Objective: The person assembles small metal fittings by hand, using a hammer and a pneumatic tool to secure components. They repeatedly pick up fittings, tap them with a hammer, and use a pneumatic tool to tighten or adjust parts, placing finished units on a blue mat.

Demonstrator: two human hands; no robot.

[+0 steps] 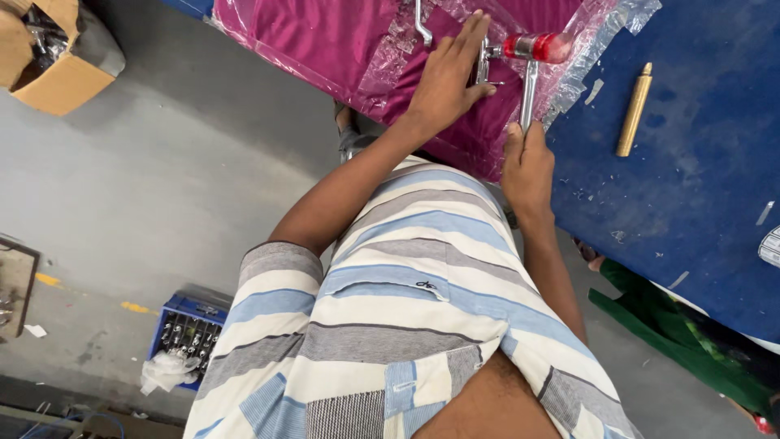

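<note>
My left hand (448,75) lies flat on a magenta cloth (325,32) wrapped in clear plastic, its fingers holding a small shiny metal part (483,63) upright. My right hand (526,167) grips the metal handle of a hammer with a red head (538,46). The red head sits right beside the metal part, just right of my left fingertips. A second bent metal piece (422,24) stands on the cloth left of my fingers.
A brass rod (633,110) lies on the blue table top (699,162) to the right. A cardboard box (49,57) stands at top left on the grey floor. A blue crate of metal parts (185,332) sits at lower left. Green fabric (674,333) hangs below the table.
</note>
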